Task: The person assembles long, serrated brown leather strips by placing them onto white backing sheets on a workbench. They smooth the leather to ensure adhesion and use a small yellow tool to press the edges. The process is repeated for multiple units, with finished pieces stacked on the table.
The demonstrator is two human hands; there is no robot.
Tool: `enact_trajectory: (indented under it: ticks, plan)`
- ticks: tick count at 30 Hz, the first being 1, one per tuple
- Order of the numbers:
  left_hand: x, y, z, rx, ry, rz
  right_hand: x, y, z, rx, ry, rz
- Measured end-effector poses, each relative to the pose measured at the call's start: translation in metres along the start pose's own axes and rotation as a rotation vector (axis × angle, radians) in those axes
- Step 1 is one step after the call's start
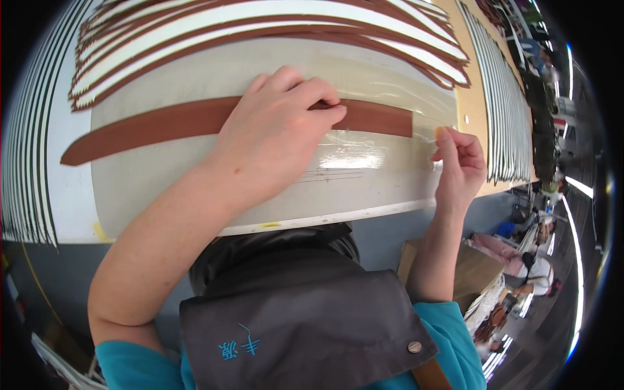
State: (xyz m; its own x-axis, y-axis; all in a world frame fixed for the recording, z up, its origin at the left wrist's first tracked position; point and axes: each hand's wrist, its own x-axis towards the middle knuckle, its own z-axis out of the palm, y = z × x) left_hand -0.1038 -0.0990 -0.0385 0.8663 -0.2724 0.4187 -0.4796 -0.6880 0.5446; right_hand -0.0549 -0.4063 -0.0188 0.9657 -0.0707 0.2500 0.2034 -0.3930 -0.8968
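Observation:
A long brown leather strip [149,125], rounded at its left end and cut square at its right, lies across a clear-topped work mat [162,182]. My left hand [279,123] rests over its middle. Thumb and forefinger are pinched together at the strip's upper edge, and the palm hides part of it. Just beyond the square end, my right hand [460,159] is held with thumb and forefinger pressed together. Something yellowish shows at those fingertips, and a faint thin line runs toward them from the strip; what they hold is too small to make out.
Brown-edged white strips [260,39] are piled along the far side of the table. Dark-edged narrow strips stand in rows at the left [29,130] and right [497,97]. A cardboard box [481,276] is below the table at the right, with people farther off.

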Motion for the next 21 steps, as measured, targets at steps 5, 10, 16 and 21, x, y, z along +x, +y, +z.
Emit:
enact_trajectory:
  ticks: [5, 10, 16, 21]
  plan:
    - [0.008, 0.010, -0.006, -0.028, -0.037, 0.001, 0.008, 0.070, -0.091, -0.263, 0.290, 0.051]
    - [0.009, 0.010, -0.006, -0.039, -0.046, -0.031, 0.013, 0.072, -0.075, -0.249, 0.371, 0.045]
    - [0.011, 0.018, -0.006, -0.045, -0.076, -0.022, 0.007, 0.058, -0.079, -0.291, 0.368, 0.056]
    - [0.009, 0.013, -0.005, -0.038, -0.040, -0.008, 0.007, 0.055, -0.077, -0.306, 0.372, 0.048]
